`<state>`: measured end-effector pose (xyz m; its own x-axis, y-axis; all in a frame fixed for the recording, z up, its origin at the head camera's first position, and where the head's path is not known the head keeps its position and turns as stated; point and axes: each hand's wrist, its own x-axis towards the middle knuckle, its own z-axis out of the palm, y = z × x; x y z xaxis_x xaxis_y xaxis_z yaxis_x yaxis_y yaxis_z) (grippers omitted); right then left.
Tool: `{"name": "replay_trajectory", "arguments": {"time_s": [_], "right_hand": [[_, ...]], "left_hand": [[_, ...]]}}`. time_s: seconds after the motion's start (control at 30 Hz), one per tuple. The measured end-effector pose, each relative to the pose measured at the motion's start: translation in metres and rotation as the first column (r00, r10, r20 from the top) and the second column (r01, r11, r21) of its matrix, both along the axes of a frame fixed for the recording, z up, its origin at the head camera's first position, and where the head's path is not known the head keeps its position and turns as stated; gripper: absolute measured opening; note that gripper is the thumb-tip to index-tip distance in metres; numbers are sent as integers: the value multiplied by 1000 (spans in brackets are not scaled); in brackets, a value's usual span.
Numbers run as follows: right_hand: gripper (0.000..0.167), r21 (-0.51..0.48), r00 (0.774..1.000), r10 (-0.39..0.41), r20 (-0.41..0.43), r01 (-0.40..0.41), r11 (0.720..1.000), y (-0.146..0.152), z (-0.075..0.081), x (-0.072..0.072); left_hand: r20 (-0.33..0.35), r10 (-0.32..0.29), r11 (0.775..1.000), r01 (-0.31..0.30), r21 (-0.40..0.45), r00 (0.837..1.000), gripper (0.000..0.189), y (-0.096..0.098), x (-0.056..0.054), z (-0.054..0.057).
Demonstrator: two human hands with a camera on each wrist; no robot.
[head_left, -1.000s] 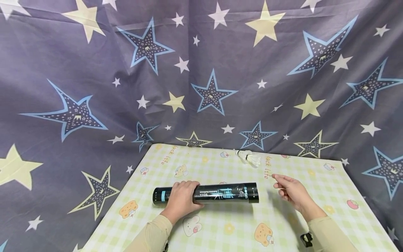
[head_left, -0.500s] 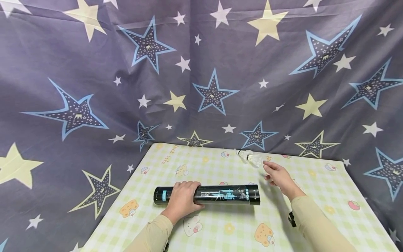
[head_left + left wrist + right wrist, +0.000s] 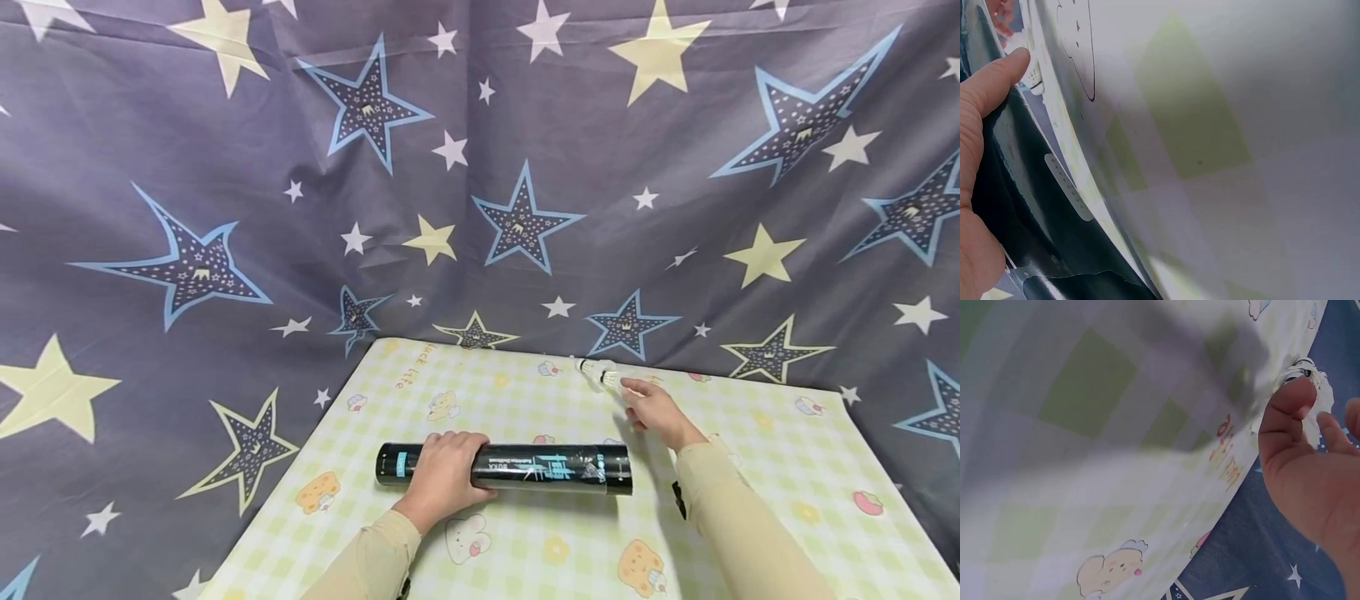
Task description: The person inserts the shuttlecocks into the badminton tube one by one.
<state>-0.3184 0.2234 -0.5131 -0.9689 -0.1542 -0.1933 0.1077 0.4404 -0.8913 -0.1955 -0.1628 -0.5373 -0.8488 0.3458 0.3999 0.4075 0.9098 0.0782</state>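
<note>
My left hand (image 3: 448, 475) grips a black shuttlecock tube (image 3: 555, 468) with blue and white print, lying sideways above the front of the table. In the left wrist view the thumb (image 3: 997, 78) lies along the dark tube (image 3: 1041, 187). Near the far edge lie two white shuttlecocks (image 3: 595, 370), one nested against the other. My right hand (image 3: 660, 412) is at the nearer one's feathered end, its fingertips partly covering it. The right wrist view shows a gap between thumb and fingers, with the shuttlecock (image 3: 1319, 394) behind them; whether they touch it I cannot tell.
A green-and-white checked cloth (image 3: 525, 408) with cartoon prints covers the table. Behind and at both sides hangs a dark curtain (image 3: 465, 275) with stars, meeting the table's far edge just beyond the shuttlecocks.
My right hand has moved forward and left from beside the tube's end to the shuttlecocks. The left hand keeps its grip on the tube. The head view has shifted slightly.
</note>
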Motion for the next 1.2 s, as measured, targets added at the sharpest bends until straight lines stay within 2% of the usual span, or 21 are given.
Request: {"name": "replay_trajectory", "arguments": {"time_s": [0.2, 0.33, 0.47, 0.6, 0.73, 0.87, 1.03, 1.2], "right_hand": [[55, 2, 1000, 27, -3, -27, 1000, -1, -4, -2], [54, 4, 999, -14, -34, 14, 1000, 3, -4, 5], [51, 60, 988, -92, -120, 100, 993, 14, 0, 18], [46, 157, 976, -123, -181, 153, 976, 32, 4, 40], [43, 204, 977, -141, -162, 173, 964, 51, 6, 65], [40, 198, 978, -150, -146, 177, 964, 68, 4, 85], [51, 168, 984, -146, -103, 161, 972, 81, -3, 97], [50, 246, 992, -94, -84, 112, 963, 89, -6, 103]], "left_hand": [[-18, -1, 1000, 0, -24, 1000, 85, 0, -1, 0], [-21, -2, 1000, 2, -23, 1000, 86, 1, -1, -1], [4, -4, 1000, 4, -20, 1000, 86, 2, -1, 0], [7, -4, 1000, 5, -17, 1000, 87, 3, 0, 2], [16, 5, 1000, -5, -16, 1000, 88, 2, 2, 2], [34, 13, 1000, -12, -17, 999, 87, 0, 2, 2], [32, 8, 1000, -8, -16, 999, 87, 0, 3, 1], [34, 2, 1000, -2, -11, 999, 86, 3, 4, 2]]}}
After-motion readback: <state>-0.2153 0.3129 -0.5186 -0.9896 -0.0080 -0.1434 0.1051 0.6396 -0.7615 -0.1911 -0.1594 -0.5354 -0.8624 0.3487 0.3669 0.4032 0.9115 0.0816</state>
